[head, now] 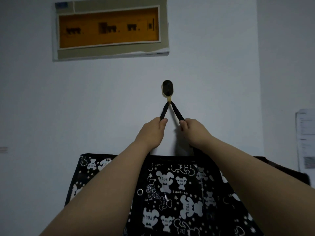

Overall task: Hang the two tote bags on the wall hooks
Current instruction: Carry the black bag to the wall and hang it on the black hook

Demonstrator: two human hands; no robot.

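Observation:
A black tote bag (172,189) printed with white bears hangs low against the white wall. Its black strap (175,111) runs up in a narrow V and loops over the small tan hook under a dark oval wall hook plate (167,88). My left hand (151,132) is closed on the left leg of the strap, just below the hook. My right hand (194,131) is closed on the right leg at the same height. Both forearms cross in front of the bag and hide part of its top edge. No second bag or second hook is in view.
A grey panel box with an orange window (109,28) is mounted on the wall above and left of the hook. Papers (306,138) are stuck on the wall at the far right. A wall corner runs down at the right.

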